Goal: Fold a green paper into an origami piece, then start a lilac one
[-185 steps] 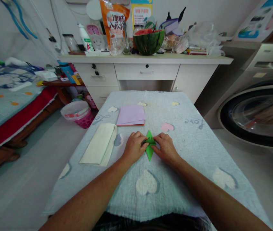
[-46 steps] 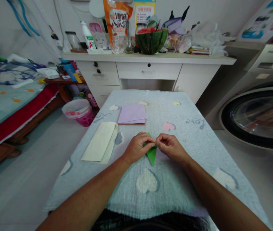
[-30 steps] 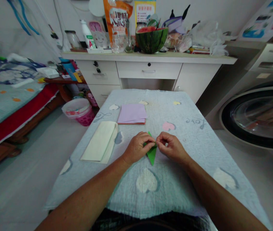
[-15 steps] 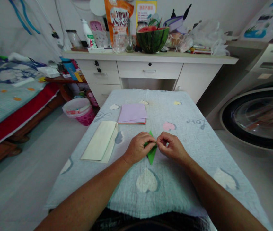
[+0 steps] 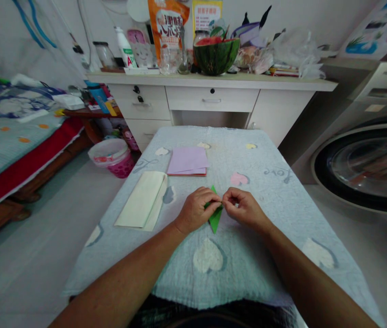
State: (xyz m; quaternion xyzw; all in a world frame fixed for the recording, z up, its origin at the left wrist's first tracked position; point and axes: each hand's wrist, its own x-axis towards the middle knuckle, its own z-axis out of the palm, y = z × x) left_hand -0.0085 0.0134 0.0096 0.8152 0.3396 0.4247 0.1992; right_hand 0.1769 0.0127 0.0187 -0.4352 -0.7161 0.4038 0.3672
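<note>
Head view — green paper (image 5: pixel 215 222) between left fingers (image 5: pixel 210 197) (right fingers (image 5: pixel 229 195) at edge)

You have two bare hands (image 5: pixel 195 209) and one folded green paper (image 5: pixel 216 222). You face one square purple-topped paper stack (image 5: pixel 187 159), one folded cream sheet (image 5: pixel 141 202).

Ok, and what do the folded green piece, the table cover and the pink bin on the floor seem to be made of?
Green piece: most likely matte paper, judging by its straight edges and sharp point.
Table cover: fabric, perhaps cotton, soft and dull, with fine wrinkles.
Bin: probably plastic, by its bright, thin-looking wall; its finish is hard to judge.
</note>
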